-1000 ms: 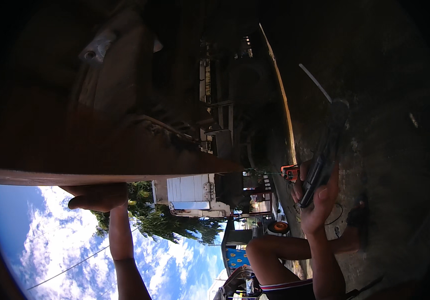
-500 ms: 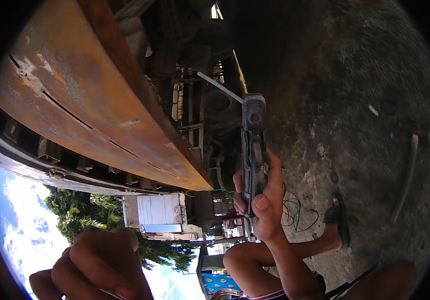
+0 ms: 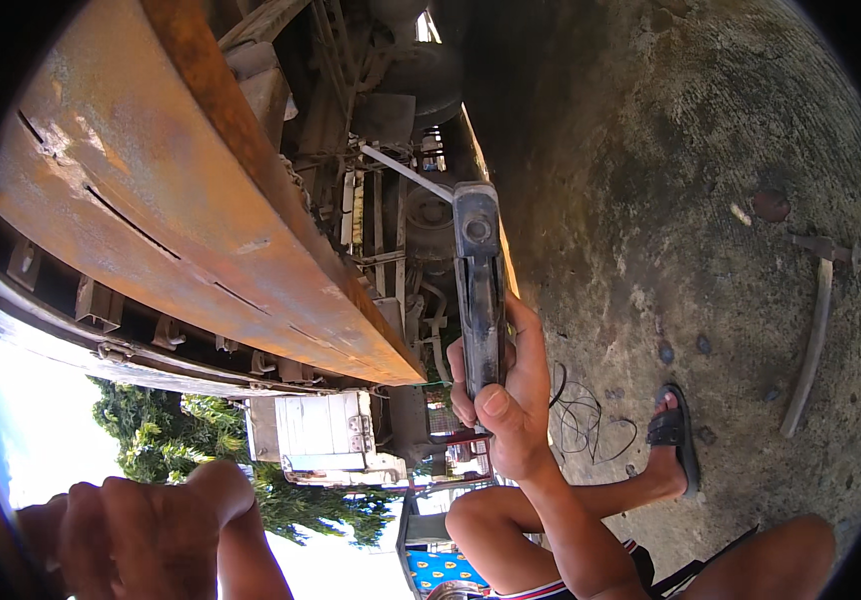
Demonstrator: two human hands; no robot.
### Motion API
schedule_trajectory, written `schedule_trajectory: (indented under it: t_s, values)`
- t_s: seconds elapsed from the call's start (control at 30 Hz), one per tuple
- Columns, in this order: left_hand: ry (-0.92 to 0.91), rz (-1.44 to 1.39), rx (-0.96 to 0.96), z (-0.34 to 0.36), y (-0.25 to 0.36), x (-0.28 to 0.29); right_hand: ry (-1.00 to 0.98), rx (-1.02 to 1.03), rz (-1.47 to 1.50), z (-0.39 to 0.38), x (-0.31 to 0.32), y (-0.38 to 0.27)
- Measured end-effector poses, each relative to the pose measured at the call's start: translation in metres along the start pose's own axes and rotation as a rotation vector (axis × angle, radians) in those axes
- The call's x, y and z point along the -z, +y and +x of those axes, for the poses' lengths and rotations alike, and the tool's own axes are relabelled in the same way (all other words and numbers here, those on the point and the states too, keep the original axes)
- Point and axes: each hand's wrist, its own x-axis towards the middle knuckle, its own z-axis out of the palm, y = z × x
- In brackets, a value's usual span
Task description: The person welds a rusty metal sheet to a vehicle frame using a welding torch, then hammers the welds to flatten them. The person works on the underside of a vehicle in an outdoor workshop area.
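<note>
My right hand (image 3: pixel 506 385) grips a dark electrode holder (image 3: pixel 479 280) upright in the middle of the view, with a thin grey rod (image 3: pixel 406 171) angled out from its head toward the upper left. Left of it runs a rusty orange steel beam (image 3: pixel 166 180) with slots cut along it and a pale patch near its outer end. My left hand (image 3: pixel 151 530) is low at the left, below the beam and in front of bright sky, its fingers curled; what they hold, if anything, is hidden.
A dark undercarriage (image 3: pixel 381 220) sits behind the beam, a white vehicle body (image 3: pixel 316 430) beyond. On the stained concrete (image 3: pixel 631 150) lie a hammer (image 3: pixel 809 340) and loose cable (image 3: pixel 591 430). My sandalled foot (image 3: pixel 671 430) and bent knees (image 3: pixel 471 520) show below.
The view has swung and brightened, showing the beam's slotted face. My left hand has left the beam's edge and dropped lower left. My right hand has shifted leftward with the holder, now more upright.
</note>
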Motion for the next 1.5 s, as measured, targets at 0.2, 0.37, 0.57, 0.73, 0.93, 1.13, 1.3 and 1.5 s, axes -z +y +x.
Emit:
schedule_trajectory:
  t_s: [0.2,0.37,0.57,0.73,0.93,1.13,1.3,1.5]
  values:
    - [0.283,1.319,-0.206,0.013,-0.062,0.118,-0.072,0.057,-0.152,0.001,-0.012,-0.005]
    - [0.741,0.984,0.200,-0.016,-0.064,0.161,-0.032,0.088,-0.195,0.002,-0.013,-0.006]
    - [0.755,1.016,0.253,-0.012,-0.064,0.154,-0.037,0.044,-0.130,0.003,-0.019,-0.007]
    - [0.744,0.953,0.305,-0.007,-0.063,0.148,-0.057,0.009,-0.143,0.000,-0.025,-0.013]
    - [0.788,0.893,0.310,-0.014,-0.058,0.158,-0.110,-0.026,-0.155,0.001,-0.024,-0.017]
    - [0.746,1.000,0.264,-0.013,-0.057,0.164,-0.101,0.010,-0.190,-0.001,-0.023,-0.016]
    - [0.790,0.792,0.291,-0.010,-0.061,0.152,-0.114,0.007,-0.154,-0.001,-0.022,-0.012]
    - [0.721,0.830,0.298,-0.005,-0.062,0.145,-0.088,0.062,-0.156,-0.001,-0.023,-0.007]
